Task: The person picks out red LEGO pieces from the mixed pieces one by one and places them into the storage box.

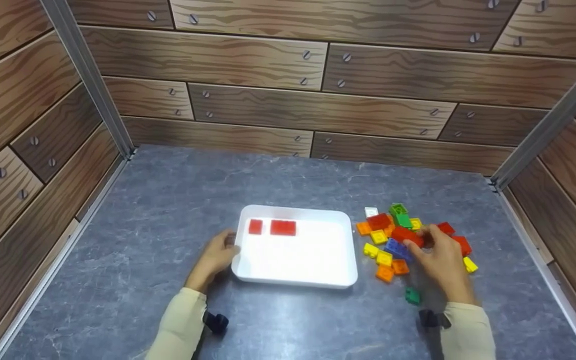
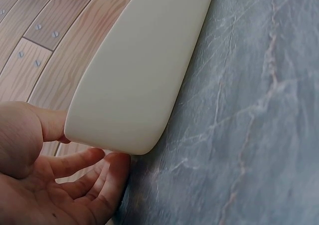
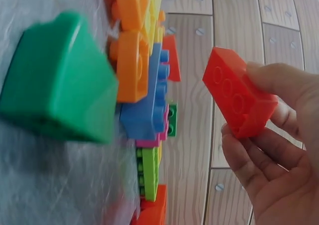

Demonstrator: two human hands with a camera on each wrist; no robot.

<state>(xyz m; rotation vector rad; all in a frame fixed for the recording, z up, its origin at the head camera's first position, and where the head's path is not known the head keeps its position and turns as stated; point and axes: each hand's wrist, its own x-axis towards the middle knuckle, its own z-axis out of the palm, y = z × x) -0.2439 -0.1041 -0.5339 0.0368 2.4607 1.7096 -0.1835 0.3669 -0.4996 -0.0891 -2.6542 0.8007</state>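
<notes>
A green brick (image 3: 60, 80) stood nearest the right wrist camera, frame left. The right hand (image 1: 440, 257) pinched a red brick (image 3: 239, 95) above the brick pile (image 1: 397, 248), head frame right. The left hand (image 1: 218, 255) gripped the white tray (image 1: 313, 260), lower centre, by its left edge.

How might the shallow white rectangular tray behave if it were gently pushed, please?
The tray would probably slide rather than tip, since it sits low and broad on the grey marbled tabletop. Its smooth, evenly curved walls suggest fairly stiff plastic. The red oblong brick inside might shift, having bare tray floor beside it.
</notes>
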